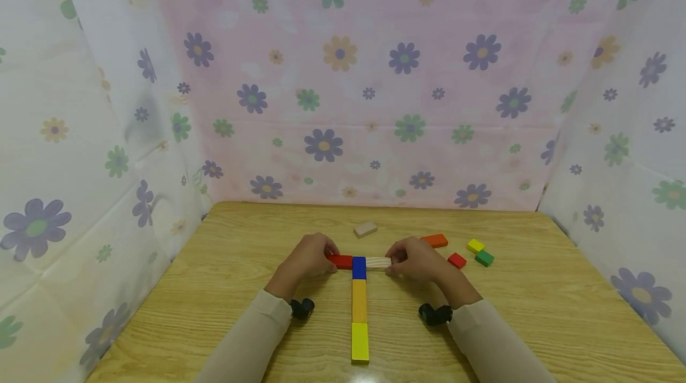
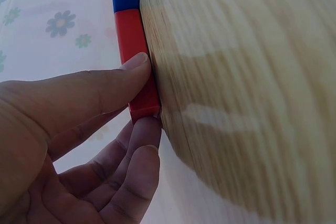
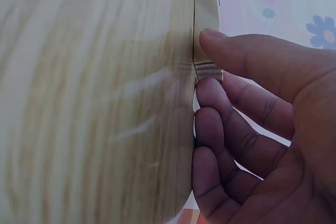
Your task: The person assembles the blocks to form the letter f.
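Observation:
A row of blocks lies flat on the table: a blue block (image 1: 359, 268), an orange block (image 1: 359, 301) and, nearest me, a yellow block (image 1: 360, 342). On the left of the blue block, a red block (image 2: 137, 51) meets it end-on. My left hand (image 1: 309, 259) pinches this red block, thumb on its near side and a finger at its outer end. On the other side, a plain wood-coloured block (image 3: 207, 19) lies against the blue one. My right hand (image 1: 417, 262) pinches it near its outer end, thumb along the side.
Behind the row lies a loose plain block (image 1: 365, 229). To the right, past my right hand, are an orange-red block (image 1: 435, 240), a small red block (image 1: 457, 261), a small yellow block (image 1: 475, 245) and a green block (image 1: 485, 258). Flowered cloth (image 1: 370, 73) surrounds the wooden table (image 1: 214, 311).

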A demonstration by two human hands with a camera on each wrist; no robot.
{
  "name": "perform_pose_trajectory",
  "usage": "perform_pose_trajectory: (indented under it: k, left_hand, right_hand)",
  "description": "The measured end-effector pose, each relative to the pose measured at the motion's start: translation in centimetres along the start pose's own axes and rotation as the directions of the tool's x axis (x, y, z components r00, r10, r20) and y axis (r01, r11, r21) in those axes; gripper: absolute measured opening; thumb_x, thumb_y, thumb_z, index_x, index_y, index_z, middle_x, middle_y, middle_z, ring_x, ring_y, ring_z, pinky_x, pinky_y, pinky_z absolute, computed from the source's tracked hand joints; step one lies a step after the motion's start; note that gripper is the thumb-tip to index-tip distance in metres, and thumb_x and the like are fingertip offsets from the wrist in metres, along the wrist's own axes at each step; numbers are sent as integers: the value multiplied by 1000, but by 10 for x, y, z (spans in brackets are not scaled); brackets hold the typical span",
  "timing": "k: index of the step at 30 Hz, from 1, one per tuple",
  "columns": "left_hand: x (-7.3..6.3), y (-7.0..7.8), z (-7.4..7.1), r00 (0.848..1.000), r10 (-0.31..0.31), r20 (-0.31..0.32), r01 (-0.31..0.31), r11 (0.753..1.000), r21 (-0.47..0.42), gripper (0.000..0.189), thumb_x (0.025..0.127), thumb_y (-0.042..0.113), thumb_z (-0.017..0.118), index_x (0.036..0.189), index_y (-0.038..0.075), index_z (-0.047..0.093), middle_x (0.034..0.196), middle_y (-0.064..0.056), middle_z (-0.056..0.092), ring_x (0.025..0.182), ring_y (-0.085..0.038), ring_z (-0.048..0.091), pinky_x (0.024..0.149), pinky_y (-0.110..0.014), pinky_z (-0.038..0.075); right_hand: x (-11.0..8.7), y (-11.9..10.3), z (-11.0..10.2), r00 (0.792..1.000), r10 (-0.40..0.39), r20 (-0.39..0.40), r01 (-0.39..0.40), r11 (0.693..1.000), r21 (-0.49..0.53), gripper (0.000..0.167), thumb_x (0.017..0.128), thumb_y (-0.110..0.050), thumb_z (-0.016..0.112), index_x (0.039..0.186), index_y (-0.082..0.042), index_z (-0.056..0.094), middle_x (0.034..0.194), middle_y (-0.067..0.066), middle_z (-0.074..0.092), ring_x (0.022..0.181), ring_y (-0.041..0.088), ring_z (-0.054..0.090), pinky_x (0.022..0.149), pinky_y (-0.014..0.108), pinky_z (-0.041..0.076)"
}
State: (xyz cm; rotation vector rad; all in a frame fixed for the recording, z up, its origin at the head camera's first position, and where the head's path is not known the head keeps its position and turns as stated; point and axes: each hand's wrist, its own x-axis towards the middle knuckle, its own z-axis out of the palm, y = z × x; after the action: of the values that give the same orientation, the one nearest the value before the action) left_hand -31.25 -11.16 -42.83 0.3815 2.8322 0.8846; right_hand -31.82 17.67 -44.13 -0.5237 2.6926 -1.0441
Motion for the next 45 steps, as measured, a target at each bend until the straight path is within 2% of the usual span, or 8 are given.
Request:
perform_pose_trajectory:
  k: [8, 36, 41, 45]
  left_hand:
    - [0, -1, -1, 1000, 9, -1, -9, 1000, -5, 26, 80, 9, 89, 104, 12, 78, 99, -4, 72, 92, -21, 64, 90, -43, 57]
    - [-2, 2, -1, 1000, -18, 14, 18, 999, -28, 29, 80, 8, 89, 106, 12, 78, 105, -7, 71, 95, -23, 64, 91, -43, 58]
    - [-2, 0, -3, 1000, -6, 19, 7, 999, -54, 32, 81, 13, 90, 110, 13, 77, 107, -6, 71, 96, -23, 64, 91, -43, 57]
    - [-2, -4, -5, 1000, 11, 21, -9, 996, -86, 29, 87, 24, 85, 112, 11, 77, 105, -5, 72, 95, -21, 65, 88, -43, 57]
  right_hand:
    - [1, 1, 0, 1000, -1, -3, 1, 1000, -9, 26, 87, -19, 85, 109, -11, 75, 85, -1, 67, 75, 17, 58, 68, 33, 51]
    - [0, 1, 0, 1000, -16, 3, 16, 1000, -27, 27, 87, -22, 85, 109, -11, 75, 84, -2, 67, 75, 16, 59, 69, 33, 51]
    - [0, 0, 0, 1000, -14, 2, 14, 1000, -28, 26, 87, -23, 85, 109, -11, 75, 84, -2, 67, 75, 17, 59, 69, 33, 51]
    - [0, 0, -1, 1000, -12, 2, 12, 1000, -27, 26, 87, -23, 85, 108, -12, 75, 85, -2, 67, 75, 17, 59, 69, 33, 51]
